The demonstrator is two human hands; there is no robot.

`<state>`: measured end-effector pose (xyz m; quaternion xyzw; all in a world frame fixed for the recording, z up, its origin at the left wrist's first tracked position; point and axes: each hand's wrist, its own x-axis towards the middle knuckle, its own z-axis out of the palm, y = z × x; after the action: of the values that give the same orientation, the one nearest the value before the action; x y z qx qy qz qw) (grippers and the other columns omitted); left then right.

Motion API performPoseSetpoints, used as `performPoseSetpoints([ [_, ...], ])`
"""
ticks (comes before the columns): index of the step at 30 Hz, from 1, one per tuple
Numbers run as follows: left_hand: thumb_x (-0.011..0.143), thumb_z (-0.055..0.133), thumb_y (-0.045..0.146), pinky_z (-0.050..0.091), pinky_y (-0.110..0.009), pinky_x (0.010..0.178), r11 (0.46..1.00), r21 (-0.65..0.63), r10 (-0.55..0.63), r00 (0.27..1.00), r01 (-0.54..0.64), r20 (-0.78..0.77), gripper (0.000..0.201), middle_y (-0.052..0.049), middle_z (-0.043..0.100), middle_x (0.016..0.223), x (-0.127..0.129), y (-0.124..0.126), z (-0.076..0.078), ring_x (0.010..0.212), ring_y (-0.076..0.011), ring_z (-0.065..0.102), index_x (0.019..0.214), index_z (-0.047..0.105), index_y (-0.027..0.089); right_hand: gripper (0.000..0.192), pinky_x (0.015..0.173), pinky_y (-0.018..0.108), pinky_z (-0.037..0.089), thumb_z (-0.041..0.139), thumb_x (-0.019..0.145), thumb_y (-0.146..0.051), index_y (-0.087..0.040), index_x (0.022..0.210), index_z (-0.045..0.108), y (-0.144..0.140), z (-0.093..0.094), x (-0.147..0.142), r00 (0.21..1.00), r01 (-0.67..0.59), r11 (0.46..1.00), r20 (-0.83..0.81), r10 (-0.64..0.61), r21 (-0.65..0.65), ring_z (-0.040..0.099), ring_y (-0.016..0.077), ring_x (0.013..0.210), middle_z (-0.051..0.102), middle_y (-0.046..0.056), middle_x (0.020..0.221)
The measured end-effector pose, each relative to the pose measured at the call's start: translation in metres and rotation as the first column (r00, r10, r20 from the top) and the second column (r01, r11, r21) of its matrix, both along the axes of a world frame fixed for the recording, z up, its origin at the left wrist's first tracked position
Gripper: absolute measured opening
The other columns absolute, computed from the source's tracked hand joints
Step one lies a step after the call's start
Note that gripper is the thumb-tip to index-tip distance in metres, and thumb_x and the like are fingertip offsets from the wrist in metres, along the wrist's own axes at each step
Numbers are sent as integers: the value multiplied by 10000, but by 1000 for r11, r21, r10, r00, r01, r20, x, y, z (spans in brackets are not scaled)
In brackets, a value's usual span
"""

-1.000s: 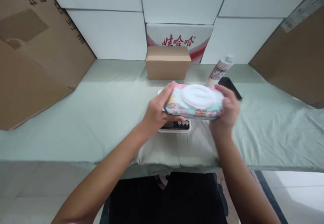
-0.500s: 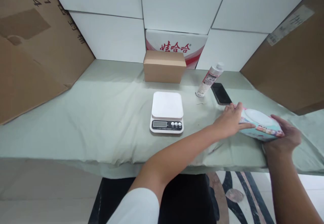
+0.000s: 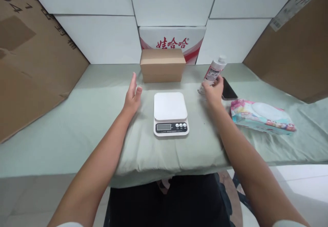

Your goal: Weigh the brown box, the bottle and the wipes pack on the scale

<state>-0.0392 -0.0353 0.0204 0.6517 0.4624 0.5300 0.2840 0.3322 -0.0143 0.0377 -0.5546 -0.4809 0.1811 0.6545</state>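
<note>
My right hand (image 3: pixel 214 91) is closed around the lower part of a white-and-red bottle (image 3: pixel 215 69) with a white cap, thumb on the near left side and fingers on the right. The bottle stands on the cloth. My left hand (image 3: pixel 132 97) is raised left of the scale, fingers stretched out, thumb apart, holding nothing. Between both hands sits a white kitchen scale (image 3: pixel 170 106) with a bare platform and a dark display strip at its front. Behind it is a small brown cardboard box (image 3: pixel 163 70).
A pack of wipes (image 3: pixel 263 116) lies at right, with a black phone (image 3: pixel 229 89) behind it, beside the bottle. Large cardboard panels (image 3: pixel 38 69) flank the table. White boxes (image 3: pixel 97 39) and a red-lettered carton (image 3: pixel 174 37) form the back. Green cloth (image 3: pixel 84 128) covers the table.
Both hands have let go of the wipes pack, which now rests on the cloth. My left hand has crossed to the scale's left; my right hand has moved left and gripped the bottle.
</note>
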Motion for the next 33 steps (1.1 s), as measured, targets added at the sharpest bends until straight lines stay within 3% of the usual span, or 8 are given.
performPoseSetpoints([
  [4,884,467,930,179,-460,1409,1000,-24,3,1000,-3,4,1061,-113,216,1822,8,-2,-2,1708,-301,157,1705,306,278,472,1086,555,526,862,684,-406,-195,1011,594,11,-21,-2,996,86,995,0,-86,-43,683,271,1030,728,82,1028],
  [8,890,434,934,185,-470,1404,994,-85,77,996,-74,34,1014,-102,281,1808,9,-2,0,1702,-303,204,1677,376,298,621,998,483,588,928,680,-561,-218,1106,634,-20,-4,-21,972,-234,972,6,234,34,716,243,973,766,74,1080],
  [11,882,413,950,197,-457,1402,987,-112,124,989,-115,75,1044,-116,296,1802,7,0,-2,1697,-299,234,1668,400,263,611,986,482,604,957,681,-585,-238,1102,683,-42,10,-47,874,-485,874,55,484,27,739,269,990,771,64,1084],
  [14,865,396,971,200,-466,1401,984,-116,148,984,-136,95,1069,-110,305,1800,5,2,-3,1697,-302,238,1664,408,261,575,990,463,600,951,713,-563,-241,1131,721,-58,15,-70,790,-601,798,127,600,-41,738,277,1018,773,59,1108],
  [19,889,357,956,201,-431,1403,982,-122,155,984,-143,92,971,-33,332,1797,6,3,-4,1699,-288,228,1640,448,347,528,930,437,596,874,799,-544,-238,1199,717,-69,16,-82,732,-612,774,253,632,-162,722,278,1017,774,58,1136],
  [26,902,373,941,222,-438,1398,982,-124,156,983,-144,97,948,-31,341,1792,6,0,-2,1692,-284,254,1633,465,345,565,951,475,595,879,806,-549,-268,1255,684,-70,15,-85,734,-607,775,249,632,-177,725,300,1058,765,58,1178],
  [30,874,367,970,233,-438,1393,981,-119,163,981,-150,106,992,-43,336,1794,4,1,-3,1694,-282,253,1632,466,338,675,992,482,606,842,826,-657,-307,1362,628,-66,11,-85,740,-642,764,213,638,-61,715,319,1190,733,74,1313],
  [33,849,363,993,246,-434,1387,981,-118,170,978,-156,124,1035,-61,326,1797,3,2,-4,1694,-282,252,1630,468,323,646,1002,489,607,717,895,-745,-338,1383,605,-60,6,-80,812,-574,817,172,558,59,697,316,1246,726,76,1318],
])
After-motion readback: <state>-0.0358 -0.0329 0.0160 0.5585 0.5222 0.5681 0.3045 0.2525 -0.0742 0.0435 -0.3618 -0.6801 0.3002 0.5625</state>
